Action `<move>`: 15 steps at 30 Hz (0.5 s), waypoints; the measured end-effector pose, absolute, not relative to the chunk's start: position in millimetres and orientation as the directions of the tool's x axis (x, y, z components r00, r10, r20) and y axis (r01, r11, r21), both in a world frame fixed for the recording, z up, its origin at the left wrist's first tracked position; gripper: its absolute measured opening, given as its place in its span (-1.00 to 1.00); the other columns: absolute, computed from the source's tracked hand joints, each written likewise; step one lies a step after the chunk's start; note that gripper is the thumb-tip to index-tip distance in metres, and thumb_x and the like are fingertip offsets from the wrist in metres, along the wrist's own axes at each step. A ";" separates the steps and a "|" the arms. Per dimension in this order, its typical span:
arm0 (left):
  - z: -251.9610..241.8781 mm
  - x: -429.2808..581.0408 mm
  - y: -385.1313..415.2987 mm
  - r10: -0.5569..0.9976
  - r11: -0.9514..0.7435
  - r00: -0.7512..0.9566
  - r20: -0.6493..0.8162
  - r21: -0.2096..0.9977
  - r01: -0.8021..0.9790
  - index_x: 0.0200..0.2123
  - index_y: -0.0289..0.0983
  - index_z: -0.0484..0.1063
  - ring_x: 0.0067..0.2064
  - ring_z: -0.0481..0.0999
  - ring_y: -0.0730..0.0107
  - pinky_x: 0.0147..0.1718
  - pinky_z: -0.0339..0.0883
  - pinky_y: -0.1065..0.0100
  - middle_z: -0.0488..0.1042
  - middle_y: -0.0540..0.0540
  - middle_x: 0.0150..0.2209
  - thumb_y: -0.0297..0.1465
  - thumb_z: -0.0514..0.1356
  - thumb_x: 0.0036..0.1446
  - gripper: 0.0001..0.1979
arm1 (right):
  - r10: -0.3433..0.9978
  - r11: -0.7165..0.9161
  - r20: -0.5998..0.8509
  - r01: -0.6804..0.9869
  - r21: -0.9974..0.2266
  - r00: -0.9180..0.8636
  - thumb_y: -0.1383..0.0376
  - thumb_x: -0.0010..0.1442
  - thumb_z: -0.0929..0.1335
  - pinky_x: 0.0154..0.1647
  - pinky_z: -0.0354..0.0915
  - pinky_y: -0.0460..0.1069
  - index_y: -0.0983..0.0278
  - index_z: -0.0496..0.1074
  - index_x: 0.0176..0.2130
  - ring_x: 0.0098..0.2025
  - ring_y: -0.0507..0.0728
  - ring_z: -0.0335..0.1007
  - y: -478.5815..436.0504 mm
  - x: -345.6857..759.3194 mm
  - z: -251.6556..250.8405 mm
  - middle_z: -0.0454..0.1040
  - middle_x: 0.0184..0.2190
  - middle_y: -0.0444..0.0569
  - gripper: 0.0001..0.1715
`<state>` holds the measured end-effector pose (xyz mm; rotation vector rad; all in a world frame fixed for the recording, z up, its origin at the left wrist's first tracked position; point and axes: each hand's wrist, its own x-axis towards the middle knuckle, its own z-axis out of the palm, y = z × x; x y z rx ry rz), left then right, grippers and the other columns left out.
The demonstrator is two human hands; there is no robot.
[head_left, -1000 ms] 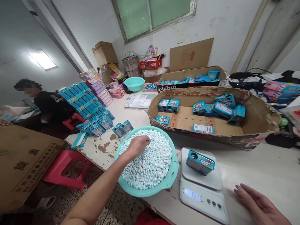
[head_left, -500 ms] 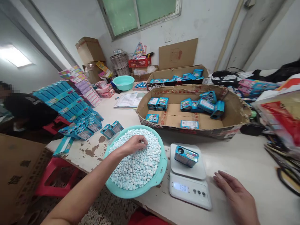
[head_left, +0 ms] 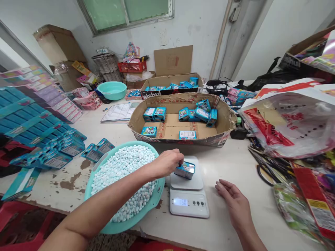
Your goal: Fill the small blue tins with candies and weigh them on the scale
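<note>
A blue tin box (head_left: 186,170) lies on the plate of a white digital scale (head_left: 188,202), whose display reads about 150. My left hand (head_left: 169,163) is over the left end of the tin, its fingers pinched together; whatever they hold is hidden. Beneath my left forearm stands a turquoise basin (head_left: 159,190) full of pale blue and white candies (head_left: 125,162). To the right of the scale, my right hand (head_left: 232,197) hovers over or rests on the table with its fingers apart and nothing in them.
Behind the scale is an open cardboard tray (head_left: 171,130) with several blue tins. Stacked blue boxes (head_left: 23,115) stand at the left. Scissors (head_left: 264,167) and plastic bags (head_left: 288,118) lie at the right. An empty turquoise basin (head_left: 112,91) sits farther back.
My left hand has moved from the candies in the basin to the tin on the scale. The view has turned to the right. My right hand stays beside the scale.
</note>
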<state>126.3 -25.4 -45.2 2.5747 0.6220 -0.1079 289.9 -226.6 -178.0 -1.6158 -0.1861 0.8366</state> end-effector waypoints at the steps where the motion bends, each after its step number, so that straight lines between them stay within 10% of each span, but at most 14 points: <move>1: -44.7 126.4 -25.8 0.400 -0.786 0.898 -0.185 0.433 0.440 -0.33 -0.24 0.46 -0.28 0.40 0.33 -0.35 0.17 0.40 0.40 -0.08 -0.26 -0.58 0.04 0.04 -0.76 | 0.559 -0.241 -0.408 -0.329 -0.913 0.722 -0.07 -0.25 0.51 -0.06 0.37 -0.03 0.31 0.44 -0.17 -0.07 0.20 0.41 -227.0 290.5 -179.5 0.51 -0.20 0.01 -0.27; 15: -25.5 77.7 -18.5 0.624 -0.597 0.781 -0.006 0.642 0.481 -0.36 -0.23 0.44 -0.30 0.40 0.38 -0.28 0.24 0.38 0.48 -0.03 -0.33 -0.35 0.07 0.10 -0.84 | 0.557 -0.186 -0.312 -0.250 -0.950 0.770 -0.04 -0.23 0.52 -0.07 0.38 0.08 0.32 0.46 -0.22 -0.17 0.19 0.44 -232.0 295.2 -174.0 0.51 -0.25 0.03 -0.34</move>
